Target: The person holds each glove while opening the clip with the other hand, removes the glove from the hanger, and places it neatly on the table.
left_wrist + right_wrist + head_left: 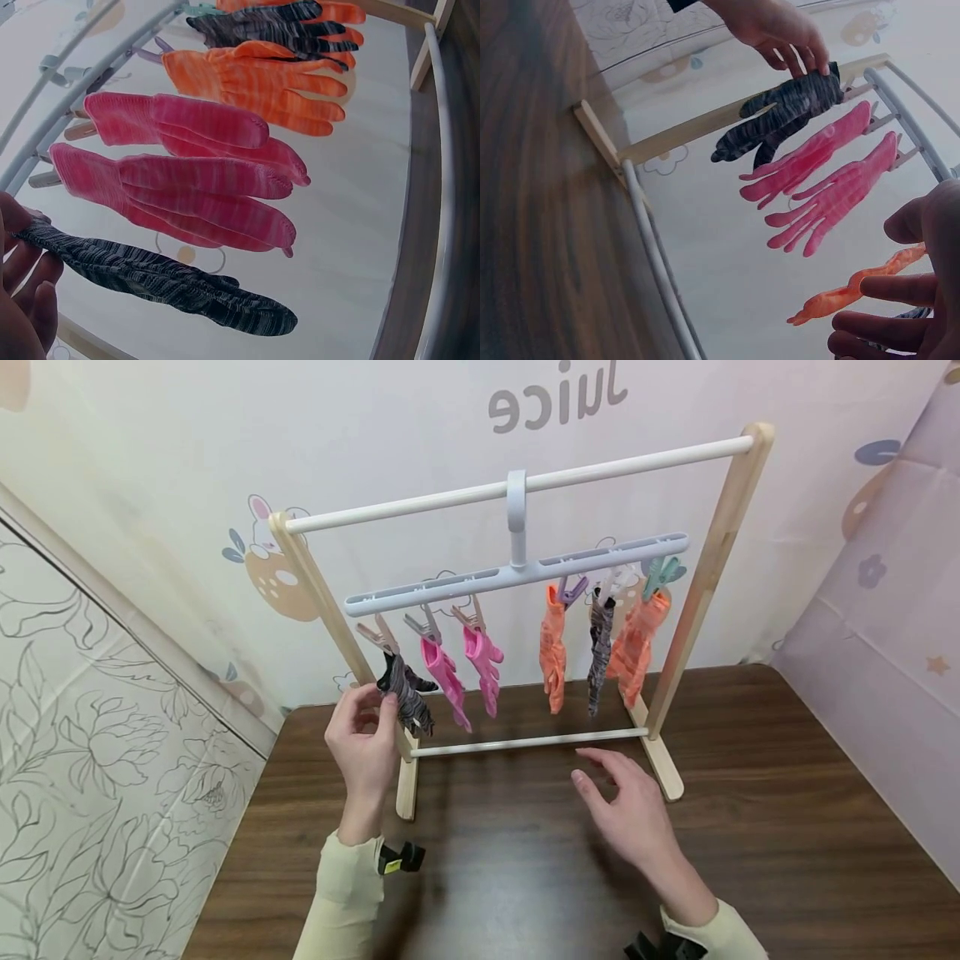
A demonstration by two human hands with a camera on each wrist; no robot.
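At the left end of the hanger (480,583), my left hand (363,743) pinches a black-and-grey striped glove (407,697) near its cuff. A beige clothespin (382,635) stands right above that cuff. Beside it hang two pink gloves, one (444,675) on a grey clothespin (426,627) and the other (483,667) on a beige one. My right hand (630,810) hovers in front of the rack's lower rod, fingers loosely bent, with nothing in it. In the right wrist view, the left fingers (819,56) lie against the striped glove's cuff.
Farther right hang an orange glove (552,652), another dark striped glove (600,647) and a second orange glove (641,635), on clothespins. The wooden rack (708,568) stands on the dark table (510,852), close to a printed cloth backdrop (420,427).
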